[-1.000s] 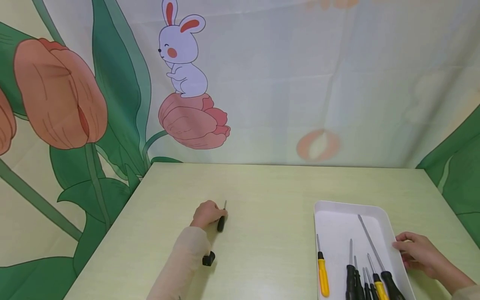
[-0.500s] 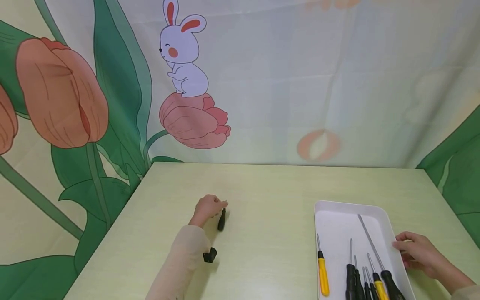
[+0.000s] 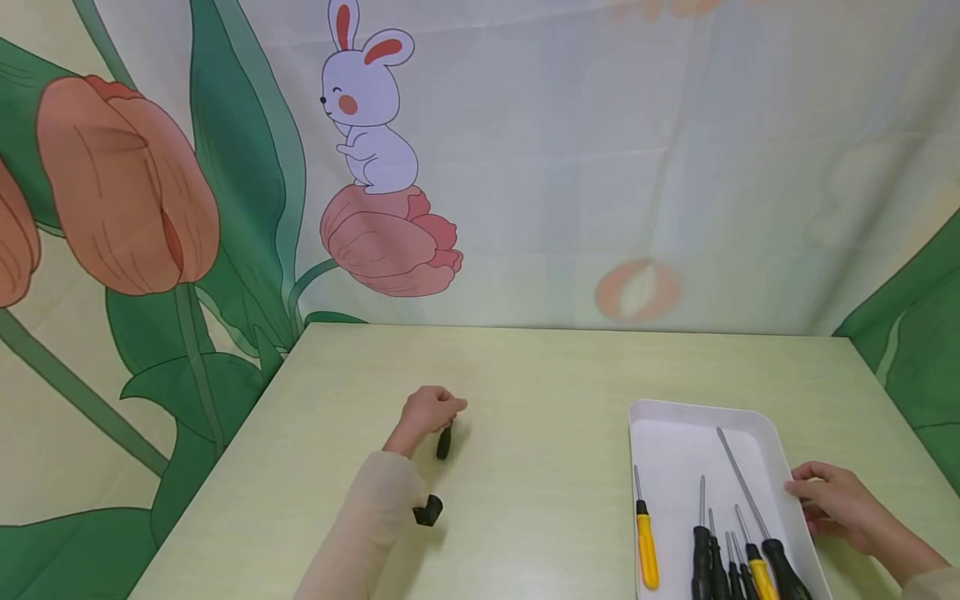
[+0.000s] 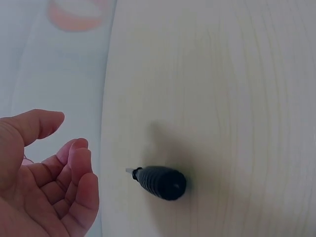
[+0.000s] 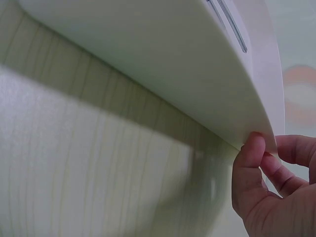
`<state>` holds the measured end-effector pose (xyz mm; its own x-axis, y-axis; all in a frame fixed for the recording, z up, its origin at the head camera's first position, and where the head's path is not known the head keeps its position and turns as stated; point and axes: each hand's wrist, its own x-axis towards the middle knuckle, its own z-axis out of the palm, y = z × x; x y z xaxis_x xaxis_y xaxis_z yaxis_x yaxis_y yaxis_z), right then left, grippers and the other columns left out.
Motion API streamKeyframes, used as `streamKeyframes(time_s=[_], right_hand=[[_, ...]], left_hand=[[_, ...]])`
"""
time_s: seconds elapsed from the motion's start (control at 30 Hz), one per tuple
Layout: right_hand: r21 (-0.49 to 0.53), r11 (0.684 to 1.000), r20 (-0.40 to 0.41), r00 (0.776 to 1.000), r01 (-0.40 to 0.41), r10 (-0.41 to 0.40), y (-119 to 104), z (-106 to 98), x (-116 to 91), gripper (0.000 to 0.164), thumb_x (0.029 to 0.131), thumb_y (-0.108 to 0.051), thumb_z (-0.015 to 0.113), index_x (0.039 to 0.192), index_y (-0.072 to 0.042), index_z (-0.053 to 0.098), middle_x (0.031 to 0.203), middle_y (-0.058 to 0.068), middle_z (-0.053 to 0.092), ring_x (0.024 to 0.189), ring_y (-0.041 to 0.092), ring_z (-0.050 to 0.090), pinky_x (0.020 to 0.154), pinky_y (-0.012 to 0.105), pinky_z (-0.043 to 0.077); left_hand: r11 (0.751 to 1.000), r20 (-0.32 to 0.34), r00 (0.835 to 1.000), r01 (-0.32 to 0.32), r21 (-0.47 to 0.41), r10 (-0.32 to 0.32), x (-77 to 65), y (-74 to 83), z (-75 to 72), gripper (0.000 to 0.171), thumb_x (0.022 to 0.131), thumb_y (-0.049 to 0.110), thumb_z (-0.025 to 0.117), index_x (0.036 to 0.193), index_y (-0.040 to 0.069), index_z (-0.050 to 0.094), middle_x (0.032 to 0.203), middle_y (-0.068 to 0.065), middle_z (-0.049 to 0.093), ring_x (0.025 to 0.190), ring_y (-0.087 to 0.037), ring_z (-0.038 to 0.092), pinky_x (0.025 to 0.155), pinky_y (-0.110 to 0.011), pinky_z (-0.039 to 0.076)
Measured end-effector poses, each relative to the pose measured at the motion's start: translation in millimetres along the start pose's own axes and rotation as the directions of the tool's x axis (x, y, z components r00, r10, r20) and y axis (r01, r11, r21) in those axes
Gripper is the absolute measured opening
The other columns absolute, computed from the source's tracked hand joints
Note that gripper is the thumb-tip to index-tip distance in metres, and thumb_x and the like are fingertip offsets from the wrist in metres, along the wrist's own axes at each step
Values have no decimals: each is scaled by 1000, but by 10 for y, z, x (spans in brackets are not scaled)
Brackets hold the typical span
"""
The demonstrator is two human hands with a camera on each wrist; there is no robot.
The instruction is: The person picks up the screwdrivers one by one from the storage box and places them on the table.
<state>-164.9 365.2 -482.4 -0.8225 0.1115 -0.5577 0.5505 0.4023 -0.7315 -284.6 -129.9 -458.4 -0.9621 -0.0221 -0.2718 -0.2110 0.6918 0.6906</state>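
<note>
A small black-handled screwdriver (image 3: 444,443) lies on the left half of the table; its ribbed handle (image 4: 159,182) is seen end-on in the left wrist view. Just beyond it is my left hand (image 3: 433,410), which hides most of the shaft in the head view. Loosely bent fingers (image 4: 81,197) and a separate thumb leave a gap with nothing in it, apart from the handle. My right hand (image 3: 843,504) pinches the right rim of a white tray (image 3: 675,450) between thumb and fingers, as the right wrist view also shows.
Inside the tray, a yellow-handled screwdriver (image 3: 647,550) lies along the left side. Several more, including a long black-handled one (image 3: 783,568), lie together at the right. A printed cloth (image 3: 540,208) hangs behind the table's back edge.
From beside the screwdriver's handle, my left hand has moved back and slightly right, past its shaft. The screwdriver stays in about the same spot. My right hand keeps its hold on the tray.
</note>
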Motion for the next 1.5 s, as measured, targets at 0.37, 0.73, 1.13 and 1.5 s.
streamKeyframes(time_s=[0.37,0.73,1.13,1.5], right_hand=[[-2,1000,2,1000,6,-6,5,0,2,31,87,-15,49,105,8,39,74,2,52,63,16,51,57,30,46],[2,1000,-6,1000,7,-7,5,9,-8,31,87,-15,49,105,8,39,73,1,52,63,15,50,57,29,46],[5,1000,-7,1000,15,-15,16,5,-5,30,86,-15,50,104,7,39,73,1,51,62,15,50,56,29,46],[2,1000,-4,1000,19,-19,20,1,-4,32,86,-15,50,104,8,39,73,1,51,63,15,51,56,29,46]], left_hand=[[989,73,996,-42,-141,53,-93,164,82,20,81,25,60,82,5,58,81,-9,62,59,-10,51,56,-21,44],[981,141,984,-84,-173,110,-184,314,223,22,82,27,59,87,6,59,81,-6,61,66,-13,55,59,-22,46],[969,199,964,-132,-210,175,-287,448,339,23,82,26,59,91,4,58,78,-5,59,65,-13,55,59,-21,46],[952,258,934,-183,-245,246,-410,583,448,24,83,23,59,94,3,58,82,-11,61,65,-15,55,59,-22,46]])
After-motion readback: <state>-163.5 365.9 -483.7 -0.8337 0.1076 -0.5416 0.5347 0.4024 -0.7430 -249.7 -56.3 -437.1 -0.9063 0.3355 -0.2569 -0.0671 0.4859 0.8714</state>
